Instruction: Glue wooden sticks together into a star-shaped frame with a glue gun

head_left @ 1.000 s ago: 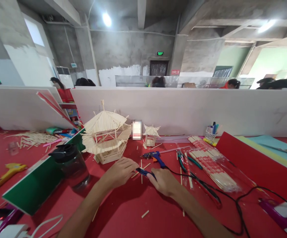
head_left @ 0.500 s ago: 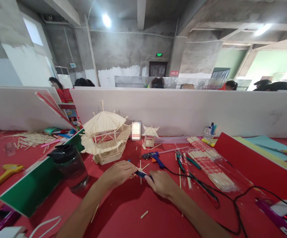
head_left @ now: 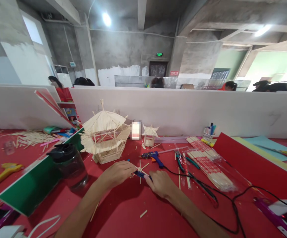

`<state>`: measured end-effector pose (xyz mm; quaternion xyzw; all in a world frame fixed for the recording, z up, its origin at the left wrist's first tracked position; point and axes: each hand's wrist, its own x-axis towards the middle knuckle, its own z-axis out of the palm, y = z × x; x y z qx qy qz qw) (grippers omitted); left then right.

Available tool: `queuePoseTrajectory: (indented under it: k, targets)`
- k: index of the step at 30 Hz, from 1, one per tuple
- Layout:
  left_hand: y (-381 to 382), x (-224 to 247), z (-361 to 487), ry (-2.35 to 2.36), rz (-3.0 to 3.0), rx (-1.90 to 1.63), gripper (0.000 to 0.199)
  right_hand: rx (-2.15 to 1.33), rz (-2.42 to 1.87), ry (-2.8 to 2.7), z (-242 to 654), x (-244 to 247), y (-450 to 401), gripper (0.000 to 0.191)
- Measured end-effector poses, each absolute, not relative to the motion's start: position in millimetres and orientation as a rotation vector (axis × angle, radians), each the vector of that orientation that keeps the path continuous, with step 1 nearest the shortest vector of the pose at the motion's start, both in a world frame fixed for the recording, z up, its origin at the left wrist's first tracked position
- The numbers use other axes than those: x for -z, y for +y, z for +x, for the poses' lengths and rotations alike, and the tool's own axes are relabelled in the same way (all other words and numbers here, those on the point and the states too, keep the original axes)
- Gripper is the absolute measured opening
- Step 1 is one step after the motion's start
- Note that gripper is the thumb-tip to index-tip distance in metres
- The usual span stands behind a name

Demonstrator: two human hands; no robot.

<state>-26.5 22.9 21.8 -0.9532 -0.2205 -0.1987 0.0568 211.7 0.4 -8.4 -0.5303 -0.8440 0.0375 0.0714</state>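
Note:
Between my two hands lies a slim dark-blue tool whose kind I cannot make out. My left hand has its fingers bent together at the tool's left end. Around the other end my right hand is closed, thumb pointing inward. A small star of wooden sticks spreads out right behind and under the tool, low over the red tabletop. A bit of lighter blue shows by my left fingertips; what it belongs to is hidden.
Beyond my hands stand a large stick pavilion and a small one. A blue glue gun lies behind my right hand, its cable running right past pliers and bagged sticks. A dark bottle stands left.
Both hands and the blue tool stay almost in place. The view has shifted very slightly.

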Motion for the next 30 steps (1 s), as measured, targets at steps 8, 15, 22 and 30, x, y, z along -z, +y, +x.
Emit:
queuePoseTrajectory:
  k: [8, 15, 22, 30]
  targets:
    - [24.9, -22.9, -30.4, -0.799, -2.955, 0.576, 0.024, -0.089, -1.631, -2.519, 208.5, 5.1, 0.0, 0.054]
    - [33.5, -27.5, -46.6, -0.981, -3.148, 0.487, 0.017, -0.148, -1.687, -2.484, 198.8, 1.0, -14.0, 0.059]
    - [39.4, -29.0, -63.9, -1.243, -3.334, 0.339, 0.026, -0.23, -1.662, -2.5, 190.4, -4.1, -26.2, 0.059]
    - [46.3, -11.4, -68.3, -1.289, -3.445, 0.274, 0.034, -0.229, -1.699, -2.556, 185.9, -5.5, -37.4, 0.06]
